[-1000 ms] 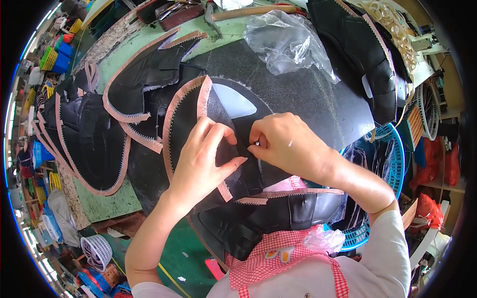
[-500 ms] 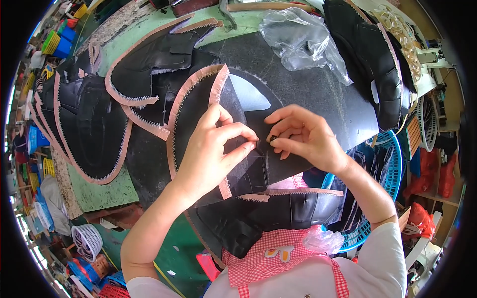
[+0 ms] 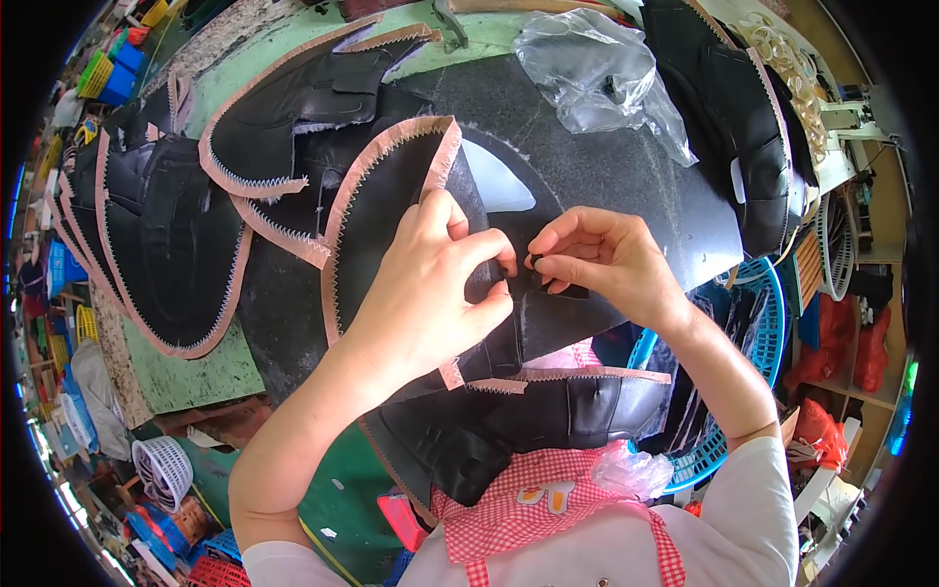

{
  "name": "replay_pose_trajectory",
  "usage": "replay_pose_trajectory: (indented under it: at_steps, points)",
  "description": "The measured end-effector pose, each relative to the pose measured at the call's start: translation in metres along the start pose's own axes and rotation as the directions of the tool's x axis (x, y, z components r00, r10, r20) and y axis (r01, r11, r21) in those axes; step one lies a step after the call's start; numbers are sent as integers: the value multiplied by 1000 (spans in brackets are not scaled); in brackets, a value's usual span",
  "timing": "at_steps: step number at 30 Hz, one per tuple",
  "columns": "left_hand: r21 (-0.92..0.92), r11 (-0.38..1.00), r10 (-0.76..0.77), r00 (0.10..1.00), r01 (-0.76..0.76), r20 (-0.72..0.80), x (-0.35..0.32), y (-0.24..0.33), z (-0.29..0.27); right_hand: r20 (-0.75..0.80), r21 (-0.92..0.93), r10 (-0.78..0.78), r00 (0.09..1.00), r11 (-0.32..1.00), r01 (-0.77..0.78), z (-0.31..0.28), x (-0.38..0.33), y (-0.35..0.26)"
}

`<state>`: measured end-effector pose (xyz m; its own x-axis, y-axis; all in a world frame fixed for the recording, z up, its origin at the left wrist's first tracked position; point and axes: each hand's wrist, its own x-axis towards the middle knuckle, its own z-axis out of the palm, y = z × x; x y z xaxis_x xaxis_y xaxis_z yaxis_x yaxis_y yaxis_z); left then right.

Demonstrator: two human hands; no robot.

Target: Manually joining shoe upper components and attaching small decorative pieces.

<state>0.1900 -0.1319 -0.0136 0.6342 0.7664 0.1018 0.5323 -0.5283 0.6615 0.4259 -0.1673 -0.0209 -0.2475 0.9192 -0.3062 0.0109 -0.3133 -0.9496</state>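
A black shoe upper point(image 3: 377, 225) with a pink, zigzag-stitched edge lies in front of me on a dark sheet point(image 3: 641, 186). My left hand point(image 3: 430, 279) is over it, with thumb and index finger curled at its right-hand edge; the other fingers are bent near the pink strip. Beside it, my right hand point(image 3: 611, 264) pinches a tiny black piece point(image 3: 535, 261) between thumb and fingers, close to the left fingertips. The piece is too small to name. Another black upper point(image 3: 587, 406) with pink trim lies across my lap, below both hands.
More black uppers point(image 3: 171, 264) are stacked at the left on the green tabletop point(image 3: 196, 386). A clear plastic bag point(image 3: 587, 73) with a small dark thing in it lies at the back. Further uppers point(image 3: 724, 127) stand at right, above a blue basket point(image 3: 773, 313).
My left thumb and index finger have spread a little apart from their pinch. The right hand stays beside them with the small black piece. The whole view has shifted slightly.
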Motion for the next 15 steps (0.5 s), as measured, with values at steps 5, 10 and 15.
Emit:
replay_pose_trajectory:
  at_steps: [5,10,15]
  points:
    - [-57,998,0,999,3,49,1,-7,-4,3,-49,30,1000,998,-30,3,1,-3]
    - [-92,996,-5,1000,7,21,0,-10,-3,-25,-125,85,996,988,-88,9,6,-13]
    - [-102,995,-12,1000,14,16,1,-8,-2,-37,-147,55,998,987,-59,9,11,-15]
